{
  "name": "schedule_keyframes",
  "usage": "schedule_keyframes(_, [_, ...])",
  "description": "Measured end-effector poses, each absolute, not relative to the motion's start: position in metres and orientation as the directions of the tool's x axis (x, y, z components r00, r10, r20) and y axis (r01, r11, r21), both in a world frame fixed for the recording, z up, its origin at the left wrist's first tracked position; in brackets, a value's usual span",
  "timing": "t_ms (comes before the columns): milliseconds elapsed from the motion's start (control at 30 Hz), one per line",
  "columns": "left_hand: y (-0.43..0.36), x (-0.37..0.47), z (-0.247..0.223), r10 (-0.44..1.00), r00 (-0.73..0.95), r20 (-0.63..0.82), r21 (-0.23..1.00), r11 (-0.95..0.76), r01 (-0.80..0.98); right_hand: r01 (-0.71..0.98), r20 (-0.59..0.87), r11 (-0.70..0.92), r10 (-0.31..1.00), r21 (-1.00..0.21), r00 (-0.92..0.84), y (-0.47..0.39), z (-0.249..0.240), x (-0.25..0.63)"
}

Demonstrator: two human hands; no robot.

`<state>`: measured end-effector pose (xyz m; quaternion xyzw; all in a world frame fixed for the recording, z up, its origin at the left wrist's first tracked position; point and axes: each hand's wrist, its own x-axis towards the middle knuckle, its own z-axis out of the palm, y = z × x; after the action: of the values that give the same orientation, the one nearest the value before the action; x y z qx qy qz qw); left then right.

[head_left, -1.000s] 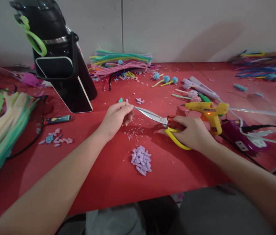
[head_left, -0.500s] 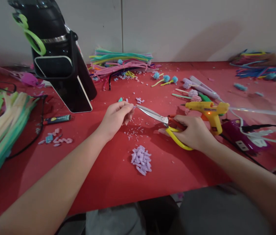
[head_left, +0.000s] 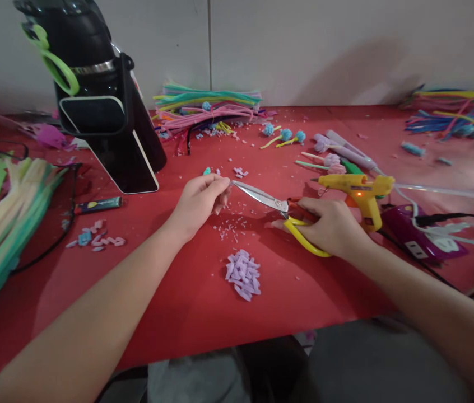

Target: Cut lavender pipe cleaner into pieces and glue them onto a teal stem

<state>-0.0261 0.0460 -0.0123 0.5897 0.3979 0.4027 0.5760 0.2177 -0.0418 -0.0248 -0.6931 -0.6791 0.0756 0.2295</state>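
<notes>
My right hand (head_left: 329, 224) is closed around the handles of a pair of scissors (head_left: 260, 195), one handle yellow and the other red-orange. Their blades look nearly closed and point left, with the tips at the fingertips of my left hand (head_left: 203, 201). Thumb and forefinger of that hand are pinched together; whatever sits between them is too small to make out. Below the blades, tiny pale clippings (head_left: 232, 226) are scattered on the red tabletop (head_left: 178, 313). Closer to me lies a pile of short lilac pieces (head_left: 242, 274). A few more lilac bits (head_left: 240, 172) rest beyond the scissor tips.
A yellow glue gun (head_left: 357, 187) with its light on lies right, beside a purple power strip (head_left: 426, 235). A black bottle (head_left: 106, 101) stands back left. Pipe cleaners (head_left: 207, 103) are heaped at the wall, others (head_left: 14, 224) at left. A lighter (head_left: 98, 205) lies nearby.
The scissor tips have shifted slightly left, up to my left fingertips. Another person's hand at the far right has gone from view. My left hand has barely moved.
</notes>
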Motion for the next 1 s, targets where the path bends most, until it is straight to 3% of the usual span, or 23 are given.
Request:
schedule_keyframes(667, [0.0449, -0.0262, -0.0113, 0.928, 0.371, 0.036, 0.999, -0.031, -0.021, 0.884, 0.227, 0.053, 0.972, -0.464, 0.06, -0.0425, -0.0191, 0.2167])
schedule_keyframes(1000, [0.045, -0.0268, -0.0118, 0.925, 0.379, 0.043, 0.999, -0.04, -0.018, 0.898, 0.168, 0.037, 0.985, -0.438, 0.041, -0.041, -0.0216, 0.2193])
